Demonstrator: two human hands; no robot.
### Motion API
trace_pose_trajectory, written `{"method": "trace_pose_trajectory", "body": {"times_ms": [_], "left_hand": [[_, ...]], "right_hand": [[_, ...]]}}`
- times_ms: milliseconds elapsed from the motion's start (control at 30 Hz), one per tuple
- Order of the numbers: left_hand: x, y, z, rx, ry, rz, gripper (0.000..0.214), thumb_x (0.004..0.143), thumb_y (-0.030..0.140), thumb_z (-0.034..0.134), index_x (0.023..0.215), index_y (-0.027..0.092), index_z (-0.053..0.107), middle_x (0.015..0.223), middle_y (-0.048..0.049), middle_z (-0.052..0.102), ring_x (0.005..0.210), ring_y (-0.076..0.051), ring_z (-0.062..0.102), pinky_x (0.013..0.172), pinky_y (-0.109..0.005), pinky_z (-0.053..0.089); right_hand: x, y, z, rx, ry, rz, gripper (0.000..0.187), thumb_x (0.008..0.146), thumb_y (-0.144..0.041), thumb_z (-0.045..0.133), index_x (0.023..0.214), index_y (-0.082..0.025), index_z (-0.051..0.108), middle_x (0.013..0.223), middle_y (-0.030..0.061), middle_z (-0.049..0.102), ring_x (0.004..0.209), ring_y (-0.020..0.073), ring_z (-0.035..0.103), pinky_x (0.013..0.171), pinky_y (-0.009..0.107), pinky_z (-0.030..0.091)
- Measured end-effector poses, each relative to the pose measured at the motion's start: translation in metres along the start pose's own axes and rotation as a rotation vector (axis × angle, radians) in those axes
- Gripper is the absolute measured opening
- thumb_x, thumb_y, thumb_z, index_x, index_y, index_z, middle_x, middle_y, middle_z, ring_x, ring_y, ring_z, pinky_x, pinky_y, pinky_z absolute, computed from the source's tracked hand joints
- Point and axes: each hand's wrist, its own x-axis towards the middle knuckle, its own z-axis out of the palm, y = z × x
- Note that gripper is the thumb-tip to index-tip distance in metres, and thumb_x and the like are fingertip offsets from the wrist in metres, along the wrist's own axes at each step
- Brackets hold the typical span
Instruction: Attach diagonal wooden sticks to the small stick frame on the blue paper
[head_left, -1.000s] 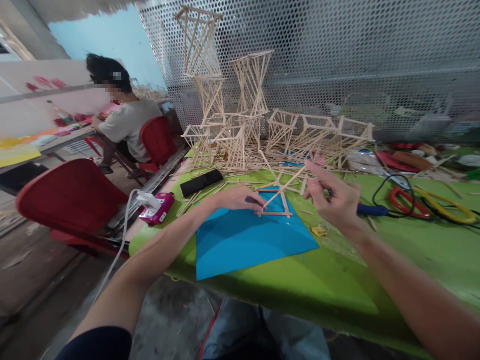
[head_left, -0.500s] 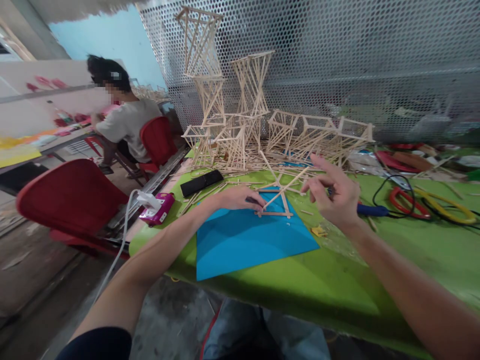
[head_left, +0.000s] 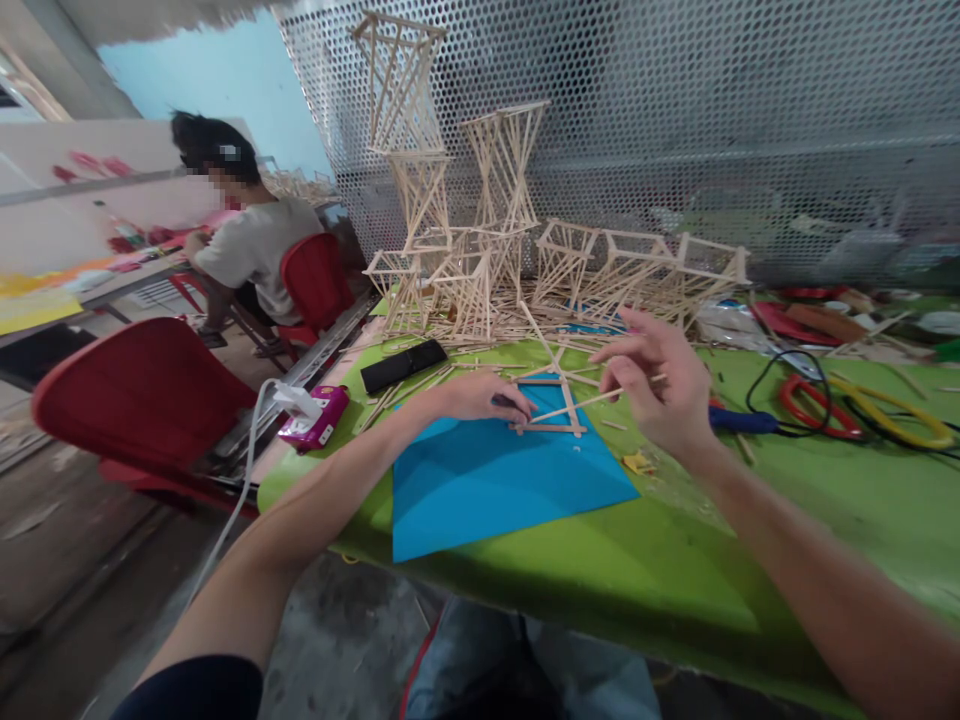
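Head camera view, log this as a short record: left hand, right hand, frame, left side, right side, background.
Left hand: pinches one end of a thin stick
Right hand: at the stick's other end; firmness of grip unclear
Frame: wooden, lying on blue sheet
Left side: black flat object, purple power block
Right side: blue-handled tool
Background: stick towers, seated person

Stick (head_left: 600, 398) pale tan; sheet (head_left: 495, 490) plain blue; tabletop (head_left: 675, 560) lime green; metal panel (head_left: 675, 130) silver, hole-dotted.
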Motion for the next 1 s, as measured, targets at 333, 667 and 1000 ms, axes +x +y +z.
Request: {"method": "trace_pose_trajectory", "body": {"times_ms": [333, 667, 1000], "left_hand": [[-0.001, -0.001, 0.002, 0.012, 0.031, 0.007, 0.023, 0.099, 0.041, 0.067, 0.110, 0.028, 0.082, 0.118, 0.0005, 0.080, 0.109, -0.016, 0.074, 0.090, -0.020, 0.051], [-0.001, 0.004, 0.002, -0.027, -0.003, 0.051, 0.025, 0.102, 0.041, 0.062, 0.106, 0.024, 0.081, 0.107, -0.0012, 0.081, 0.095, -0.014, 0.074, 0.085, -0.020, 0.050], [-0.004, 0.009, -0.005, 0.015, -0.042, 0.093, 0.032, 0.104, 0.047, 0.057, 0.109, 0.025, 0.080, 0.107, -0.0038, 0.081, 0.092, -0.016, 0.073, 0.081, -0.021, 0.048]], "right_hand": [[0.002, -0.010, 0.004, 0.018, 0.002, 0.082, 0.057, 0.098, -0.037, 0.062, 0.152, -0.039, 0.042, 0.119, 0.0071, 0.059, 0.056, 0.0099, 0.049, 0.043, 0.029, 0.044], [0.006, -0.016, 0.003, 0.205, -0.085, 0.169, 0.032, 0.096, -0.035, 0.072, 0.127, -0.030, 0.066, 0.120, 0.0051, 0.069, 0.062, 0.0126, 0.070, 0.053, 0.031, 0.062], [0.006, -0.003, -0.002, 0.112, -0.196, 0.176, 0.014, 0.097, -0.036, 0.069, 0.099, -0.026, 0.079, 0.092, 0.0033, 0.080, 0.074, 0.0185, 0.076, 0.068, 0.035, 0.066]]}}
